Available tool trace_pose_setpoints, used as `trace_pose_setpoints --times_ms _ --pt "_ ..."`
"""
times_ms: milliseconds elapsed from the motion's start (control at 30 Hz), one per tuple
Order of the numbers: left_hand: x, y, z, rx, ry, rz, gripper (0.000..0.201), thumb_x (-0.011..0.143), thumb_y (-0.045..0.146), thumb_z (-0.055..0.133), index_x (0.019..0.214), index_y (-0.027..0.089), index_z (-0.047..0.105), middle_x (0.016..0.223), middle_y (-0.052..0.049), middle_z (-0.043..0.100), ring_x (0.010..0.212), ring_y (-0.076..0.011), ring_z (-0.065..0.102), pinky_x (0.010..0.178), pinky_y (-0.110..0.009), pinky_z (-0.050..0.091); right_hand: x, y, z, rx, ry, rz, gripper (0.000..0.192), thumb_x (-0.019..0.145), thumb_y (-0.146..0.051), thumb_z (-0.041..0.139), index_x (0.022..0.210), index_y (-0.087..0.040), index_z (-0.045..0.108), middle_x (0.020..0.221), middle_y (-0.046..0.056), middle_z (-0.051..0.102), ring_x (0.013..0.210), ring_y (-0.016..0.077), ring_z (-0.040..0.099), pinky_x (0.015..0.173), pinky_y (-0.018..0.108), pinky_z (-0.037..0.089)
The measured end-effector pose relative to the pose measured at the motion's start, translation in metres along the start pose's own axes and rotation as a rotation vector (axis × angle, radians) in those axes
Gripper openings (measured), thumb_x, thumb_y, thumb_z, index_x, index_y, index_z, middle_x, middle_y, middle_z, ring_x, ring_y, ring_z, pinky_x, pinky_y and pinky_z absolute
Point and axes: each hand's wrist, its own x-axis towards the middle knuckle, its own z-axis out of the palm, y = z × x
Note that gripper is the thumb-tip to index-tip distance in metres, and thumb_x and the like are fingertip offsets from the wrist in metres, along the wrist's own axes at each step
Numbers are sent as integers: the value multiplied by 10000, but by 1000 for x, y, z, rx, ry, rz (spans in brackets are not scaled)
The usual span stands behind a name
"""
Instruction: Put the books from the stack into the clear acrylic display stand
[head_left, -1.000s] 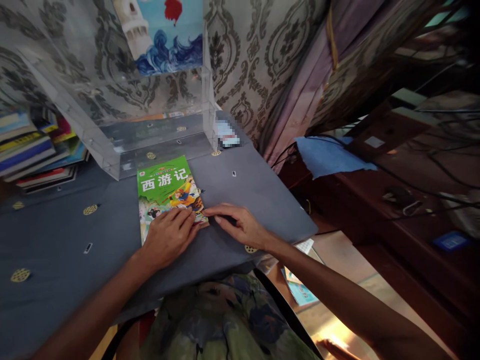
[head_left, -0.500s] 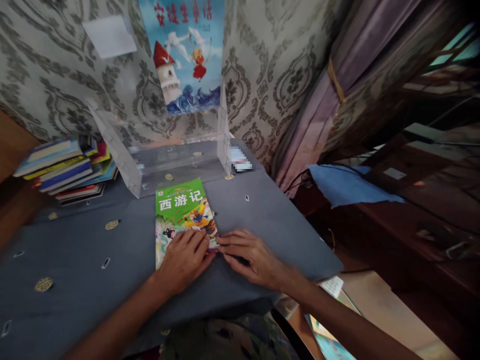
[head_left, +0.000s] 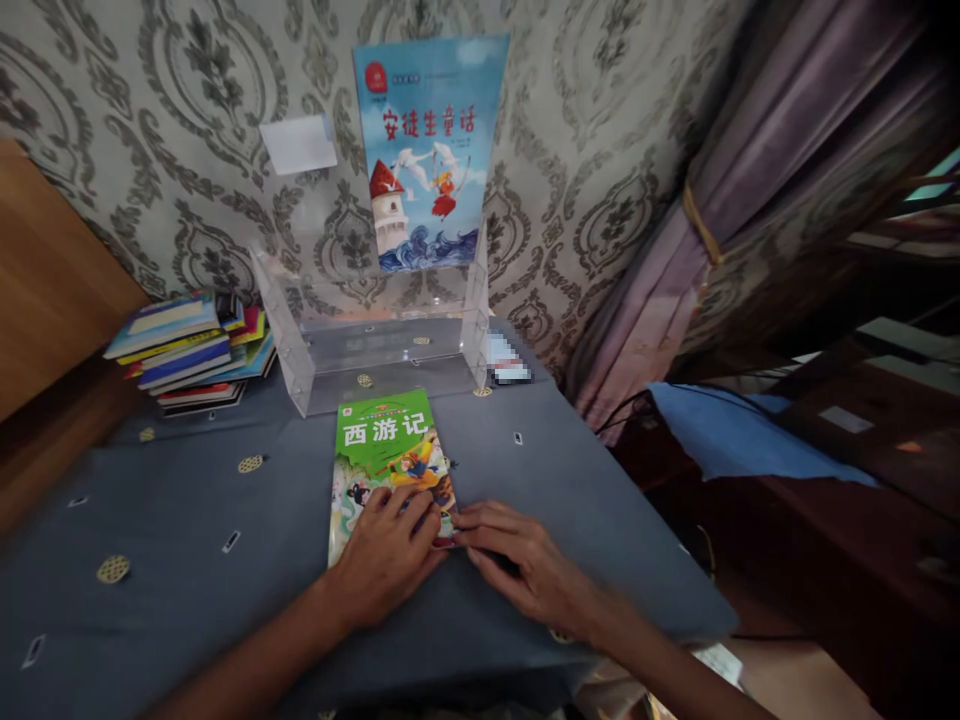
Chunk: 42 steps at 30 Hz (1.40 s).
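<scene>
Green book (head_left: 390,460) lies flat on our grey counter (head_left: 187,520), near the clear stand (head_left: 375,345). Our left hand (head_left: 386,560) presses it, fingers spread; our right hand (head_left: 525,570) touches its near right corner. Not yet lifted.

Green book (head_left: 386,445), seemingly blue-grey tablecloth (head_left: 187,520).

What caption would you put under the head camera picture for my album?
Left hand rests on a green book on the grey tablecloth, right hand at its corner.
</scene>
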Motion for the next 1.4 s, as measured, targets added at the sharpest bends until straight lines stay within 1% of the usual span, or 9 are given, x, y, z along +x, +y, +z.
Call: trace_pose_setpoints --times_ms 133,233,367,467,633,867,1133,1267,1400 --pt "6 -9 -9 -208 -69 -90 348 959 469 540 1188 211 587 1268 -100 624 1154 -275 545 916 -438 434 8 3 -5 36 -8 -19 193 946 -153 526 994 -188 710 1012 87 753 1064 213 654 969 418 516" --pt "18 -27 -8 -279 -112 -157 295 994 389 476 1213 228 591 1295 -89 611 1175 -258 538 915 -417 448 20 11 -9 60 -29 -6 204 963 -176 513 993 -195 714 1019 85 756 1033 211 660 959 422 509" --pt "45 -60 11 -160 -111 -191 331 992 287 452 1296 207 557 1351 -102 596 1232 -270 526 975 -451 428 42 29 -7 47 -42 16 213 967 -201 515 997 -191 726 1068 91 753 1020 217 659 907 403 527" --pt "67 -84 29 -106 -105 -196 337 982 252 457 1291 180 569 1367 -116 596 1253 -266 530 1026 -449 405 59 44 -3 -1 -28 36 210 952 -196 523 968 -182 732 1052 94 755 989 224 662 883 399 534" --pt "88 -103 44 -109 -104 -196 349 978 220 433 1299 183 566 1402 -111 577 1265 -261 523 995 -437 430 87 71 3 -98 2 55 212 922 -155 536 1013 -199 722 1128 93 724 1063 231 646 961 418 503" --pt "89 -108 47 -206 -76 -240 405 938 120 396 1310 163 550 1304 -111 633 1178 -252 550 948 -423 451 118 106 10 -136 41 96 243 892 -109 519 1045 -185 692 1118 102 691 1096 230 622 994 397 488" --pt "88 -114 52 -334 -24 -256 430 949 124 390 1363 165 498 1319 -97 628 1213 -237 541 981 -421 443 121 113 12 -165 13 103 309 933 -185 470 1189 -187 642 1202 110 660 1164 230 592 1048 423 468" --pt "81 -112 45 -268 -26 -246 405 963 152 411 1357 175 502 1317 -94 627 1215 -236 548 988 -414 444 117 116 16 -209 7 102 376 944 -221 448 1289 -204 598 1318 116 616 1247 241 562 1086 450 450" --pt "51 -120 32 -113 -44 -312 342 967 175 430 1289 181 546 1304 -94 638 1201 -253 569 987 -439 453 116 120 18 -262 -7 132 403 961 -262 425 1319 -170 585 1398 143 570 1284 269 542 1088 482 448"
